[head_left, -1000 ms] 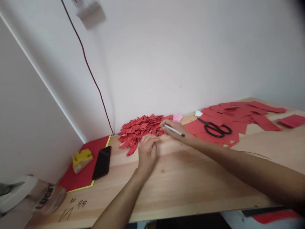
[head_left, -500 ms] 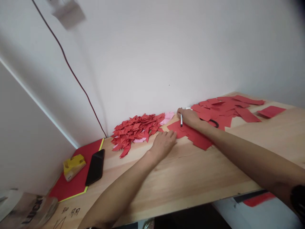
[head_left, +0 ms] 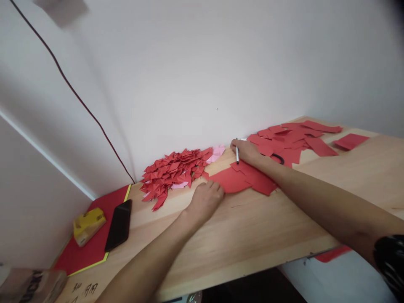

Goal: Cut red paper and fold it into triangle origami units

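Note:
My left hand (head_left: 205, 199) rests on the wooden table (head_left: 252, 227), its curled fingers pinching the edge of a red paper sheet (head_left: 232, 180). My right hand (head_left: 245, 150) reaches further back and grips a white pen (head_left: 237, 154), its fingers pressing on the stack of red sheets. A heap of small folded red paper pieces (head_left: 173, 170) lies against the wall just left of both hands, with a few pink pieces (head_left: 217, 152) at its right end.
More cut red paper sheets (head_left: 296, 136) spread along the back right, with a black scissors handle (head_left: 278, 157) showing behind my right wrist. At the far left a black phone (head_left: 118, 224) and a yellow tape dispenser (head_left: 88, 220) lie on a red board (head_left: 91, 248).
Both hands moved right from the folded heap to the red sheets. My left hand took hold of a sheet and pulled it nearer. The camera swung right.

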`<state>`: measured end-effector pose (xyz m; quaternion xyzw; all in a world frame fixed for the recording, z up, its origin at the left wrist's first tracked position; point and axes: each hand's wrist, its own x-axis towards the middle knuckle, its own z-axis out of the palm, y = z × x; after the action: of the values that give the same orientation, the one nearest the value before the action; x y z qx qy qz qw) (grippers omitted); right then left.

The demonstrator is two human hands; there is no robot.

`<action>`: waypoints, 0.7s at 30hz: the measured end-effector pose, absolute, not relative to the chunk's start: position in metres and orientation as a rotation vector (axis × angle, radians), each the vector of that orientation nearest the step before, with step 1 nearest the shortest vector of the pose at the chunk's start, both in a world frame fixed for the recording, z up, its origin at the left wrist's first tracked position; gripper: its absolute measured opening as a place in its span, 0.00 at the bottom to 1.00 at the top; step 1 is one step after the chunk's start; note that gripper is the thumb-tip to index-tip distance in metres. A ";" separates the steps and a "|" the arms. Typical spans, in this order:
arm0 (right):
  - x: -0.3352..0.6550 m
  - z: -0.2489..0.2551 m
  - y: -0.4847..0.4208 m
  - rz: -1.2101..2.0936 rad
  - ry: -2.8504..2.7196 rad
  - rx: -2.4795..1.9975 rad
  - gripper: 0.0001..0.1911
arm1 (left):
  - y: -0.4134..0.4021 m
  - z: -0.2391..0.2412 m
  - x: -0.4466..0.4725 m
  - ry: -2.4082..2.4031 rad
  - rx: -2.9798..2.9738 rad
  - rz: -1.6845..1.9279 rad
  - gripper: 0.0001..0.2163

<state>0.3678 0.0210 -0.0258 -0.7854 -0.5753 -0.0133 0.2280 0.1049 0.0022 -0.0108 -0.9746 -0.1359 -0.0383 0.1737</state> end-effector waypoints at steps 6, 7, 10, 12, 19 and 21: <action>0.369 -0.027 0.021 -0.071 -1.703 -2.140 0.18 | -0.015 -0.014 0.035 -0.294 -2.727 -0.604 0.08; 0.370 -0.028 0.021 -0.082 -1.708 -2.153 0.20 | -0.016 -0.015 0.027 -0.310 -2.733 -0.714 0.11; 0.373 -0.029 0.021 -0.119 -1.718 -2.201 0.23 | -0.017 -0.019 0.016 -0.364 -2.830 -0.960 0.14; 0.375 -0.031 0.022 -0.138 -1.747 -2.222 0.23 | -0.017 -0.020 0.014 -0.408 -2.923 -1.068 0.14; 0.379 -0.030 0.025 -0.154 -1.827 -2.252 0.24 | -0.007 -0.020 0.009 -0.517 -3.172 -1.116 0.17; 0.382 -0.026 0.025 -0.157 -1.806 -2.255 0.23 | -0.002 -0.022 0.007 -0.572 -3.213 -1.117 0.17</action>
<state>0.3824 0.0251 -0.0260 -0.7734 -0.6194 -0.0538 0.1241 0.0071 -0.0016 -0.0215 -0.9204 -0.1638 -0.3200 -0.1535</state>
